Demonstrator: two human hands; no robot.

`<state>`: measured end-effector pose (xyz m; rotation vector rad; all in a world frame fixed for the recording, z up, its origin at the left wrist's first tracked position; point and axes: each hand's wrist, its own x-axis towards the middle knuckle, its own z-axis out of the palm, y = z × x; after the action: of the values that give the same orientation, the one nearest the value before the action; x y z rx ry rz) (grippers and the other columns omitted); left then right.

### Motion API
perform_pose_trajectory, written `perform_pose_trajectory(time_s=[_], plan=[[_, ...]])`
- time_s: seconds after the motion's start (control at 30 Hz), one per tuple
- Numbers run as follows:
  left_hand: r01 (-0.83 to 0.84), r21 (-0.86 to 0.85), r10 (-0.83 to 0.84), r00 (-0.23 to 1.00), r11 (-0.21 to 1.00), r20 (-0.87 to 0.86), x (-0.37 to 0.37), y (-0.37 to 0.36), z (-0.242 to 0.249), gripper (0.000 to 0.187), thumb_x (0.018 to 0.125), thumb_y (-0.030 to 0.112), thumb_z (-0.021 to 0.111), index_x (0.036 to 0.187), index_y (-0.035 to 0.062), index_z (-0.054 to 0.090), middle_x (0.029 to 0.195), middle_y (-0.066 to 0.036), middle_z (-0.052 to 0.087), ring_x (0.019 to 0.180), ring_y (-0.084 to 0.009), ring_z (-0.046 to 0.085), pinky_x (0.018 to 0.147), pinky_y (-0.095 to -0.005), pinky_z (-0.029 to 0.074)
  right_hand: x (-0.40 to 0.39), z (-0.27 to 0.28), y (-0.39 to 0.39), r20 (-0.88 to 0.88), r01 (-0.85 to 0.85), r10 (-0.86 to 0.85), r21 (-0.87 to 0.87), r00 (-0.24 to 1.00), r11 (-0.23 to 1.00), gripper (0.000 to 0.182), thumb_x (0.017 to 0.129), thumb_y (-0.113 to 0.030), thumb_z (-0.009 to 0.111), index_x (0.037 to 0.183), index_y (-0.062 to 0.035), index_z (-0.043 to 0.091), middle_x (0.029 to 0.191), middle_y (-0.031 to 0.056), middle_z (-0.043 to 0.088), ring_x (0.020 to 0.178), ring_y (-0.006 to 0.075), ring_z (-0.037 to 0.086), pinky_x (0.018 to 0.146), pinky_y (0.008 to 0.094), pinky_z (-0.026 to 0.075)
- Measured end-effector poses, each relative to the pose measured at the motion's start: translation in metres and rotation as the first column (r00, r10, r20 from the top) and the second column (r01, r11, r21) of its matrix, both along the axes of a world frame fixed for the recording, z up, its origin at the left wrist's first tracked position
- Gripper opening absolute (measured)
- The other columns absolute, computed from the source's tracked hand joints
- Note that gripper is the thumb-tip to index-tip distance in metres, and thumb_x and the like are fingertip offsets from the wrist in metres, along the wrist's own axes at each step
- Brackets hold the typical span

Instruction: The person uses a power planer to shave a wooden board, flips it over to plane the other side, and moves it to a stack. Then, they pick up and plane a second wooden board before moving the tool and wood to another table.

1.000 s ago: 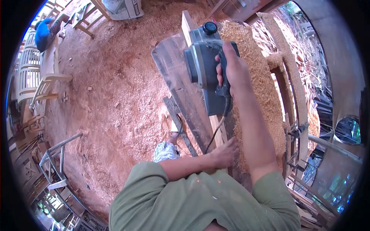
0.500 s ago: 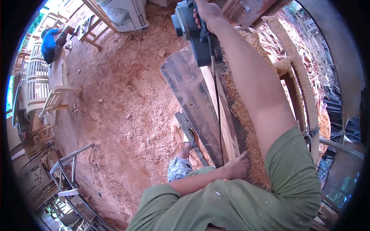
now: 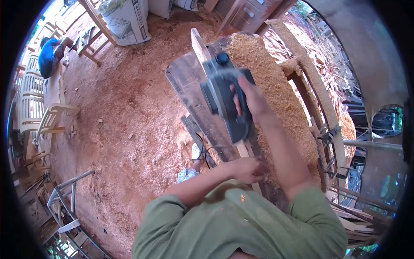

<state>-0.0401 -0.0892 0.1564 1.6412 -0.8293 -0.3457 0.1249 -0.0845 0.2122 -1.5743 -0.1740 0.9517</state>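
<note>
My right hand (image 3: 250,99) is wrapped round the handle of a dark electric planer (image 3: 222,93). The planer rests on a long pale wood strip (image 3: 199,47), which sticks out beyond it at the far end and shows again near my body. My left hand (image 3: 249,169) lies over the near part of the strip, its fingers curled and partly blurred; what they hold is hard to see. Beneath the strip is a dark, dusty workbench board (image 3: 183,77). Curly wood shavings (image 3: 280,95) are heaped along its right side.
A wooden frame (image 3: 302,82) dusted with shavings stands on the right. White sacks (image 3: 125,21) are at the top. Far left, a person in blue (image 3: 46,58) bends near wooden chairs (image 3: 32,99). A metal-legged stand (image 3: 64,203) is lower left.
The planer and my right hand have come back toward my body along the strip, uncovering its far end. My left hand has shifted slightly, and the view has moved a little.
</note>
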Motion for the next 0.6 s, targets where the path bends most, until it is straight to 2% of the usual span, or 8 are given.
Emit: perform_pose_trajectory(time_s=[0.03, 0.1, 0.13, 0.2, 0.3, 0.33, 0.4, 0.6], plan=[[0.005, -0.008, -0.005, 1.0, 1.0, -0.005, -0.007, 0.012, 0.024, 0.037, 0.098, 0.032, 0.057, 0.101, -0.0029, 0.07, 0.118, -0.014, 0.067, 0.112, -0.0301, 0.063, 0.109, -0.0532, 0.038, -0.023, 0.0, -0.03, 0.003, 0.002, -0.002, 0.0, 1.0, 1.0, 0.054, 0.099, -0.056, 0.047, 0.102, -0.0037, 0.059, 0.063, 0.0025, 0.055, 0.046, 0.0111, 0.05, 0.044, 0.026, 0.04], [0.255, -0.085, -0.269, 0.906, 0.963, -0.326, -0.02, 0.031, 0.055, 0.041, 0.101, 0.032, 0.053, 0.109, -0.0048, 0.068, 0.11, -0.019, 0.069, 0.107, -0.031, 0.066, 0.098, -0.0427, 0.048, -0.067, 0.004, -0.084, 0.028, 0.008, -0.008, -0.017, 1.0, 1.0, 0.054, 0.1, -0.053, 0.047, 0.108, -0.0017, 0.059, 0.064, 0.0023, 0.056, 0.05, 0.0097, 0.05, 0.047, 0.0239, 0.039], [0.254, -0.092, -0.27, 0.904, 0.963, -0.33, -0.027, 0.034, 0.063, 0.041, 0.101, 0.032, 0.053, 0.109, -0.0048, 0.068, 0.11, -0.019, 0.069, 0.107, -0.031, 0.066, 0.098, -0.0427, 0.048, -0.09, 0.008, -0.11, 0.044, 0.017, -0.015, -0.038, 0.999, 0.999, 0.053, 0.101, -0.052, 0.046, 0.111, -0.0014, 0.059, 0.065, 0.002, 0.056, 0.052, 0.009, 0.051, 0.049, 0.0233, 0.039], [0.304, -0.442, -0.474, 0.807, 0.844, -0.351, -0.033, 0.036, 0.071, 0.043, 0.104, 0.031, 0.049, 0.113, -0.0072, 0.066, 0.106, -0.022, 0.07, 0.103, -0.0317, 0.067, 0.089, -0.0368, 0.051, -0.129, 0.017, -0.156, 0.015, 0.045, -0.044, -0.085, 0.999, 0.995, 0.054, 0.1, -0.052, 0.046, 0.114, -0.001, 0.059, 0.066, 0.0021, 0.057, 0.055, 0.0094, 0.052, 0.051, 0.0238, 0.04], [0.318, -0.537, -0.528, 0.795, 0.782, -0.298, -0.036, 0.025, 0.067, 0.044, 0.105, 0.031, 0.046, 0.112, -0.0076, 0.066, 0.107, -0.022, 0.07, 0.103, -0.0319, 0.067, 0.09, -0.0383, 0.051, -0.183, 0.021, -0.23, -0.127, 0.126, -0.144, -0.138, 0.981, 0.982, 0.071, 0.087, -0.065, 0.06, 0.117, 0.0, 0.06, 0.069, 0.0025, 0.059, 0.056, 0.0107, 0.054, 0.052, 0.0251, 0.042], [0.328, -0.532, -0.528, 0.802, 0.78, -0.28, -0.035, 0.023, 0.067, 0.046, 0.105, 0.031, 0.045, 0.112, -0.0086, 0.066, 0.107, -0.022, 0.07, 0.103, -0.0321, 0.067, 0.09, -0.0387, 0.05, -0.199, 0.021, -0.254, -0.187, 0.144, -0.179, -0.185, 0.966, 0.972, 0.078, 0.081, -0.069, 0.066, 0.116, 0.0002, 0.061, 0.07, 0.0025, 0.06, 0.057, 0.0109, 0.055, 0.052, 0.0254, 0.042], [0.33, -0.533, -0.53, 0.801, 0.779, -0.278, -0.035, 0.018, 0.065, 0.046, 0.105, 0.032, 0.044, 0.113, -0.0084, 0.065, 0.107, -0.022, 0.069, 0.103, -0.0323, 0.067, 0.09, -0.0386, 0.05, -0.229, 0.02, -0.284, -0.134, 0.231, -0.273, -0.268, 0.953, 0.935, 0.084, 0.071, -0.076, 0.071, 0.107, 0.0004, 0.065, 0.071, 0.0019, 0.06, 0.057, 0.0107, 0.056, 0.05, 0.0251, 0.041], [0.442, -0.459, -0.6, 0.747, 0.77, -0.287, -0.031, 0.007, 0.061, 0.045, 0.105, 0.032, 0.045, 0.114, -0.008, 0.064, 0.11, -0.025, 0.067, 0.104, -0.0352, 0.065, 0.092, -0.0401, 0.048, -0.222, 0.031, -0.274, -0.077, 0.248, -0.282, -0.297, 0.956, 0.922, 0.077, 0.073, -0.073, 0.071, 0.094, 0.0003, 0.064, 0.07, 0.002, 0.061, 0.058, 0.01, 0.056, 0.05, 0.024, 0.04]])
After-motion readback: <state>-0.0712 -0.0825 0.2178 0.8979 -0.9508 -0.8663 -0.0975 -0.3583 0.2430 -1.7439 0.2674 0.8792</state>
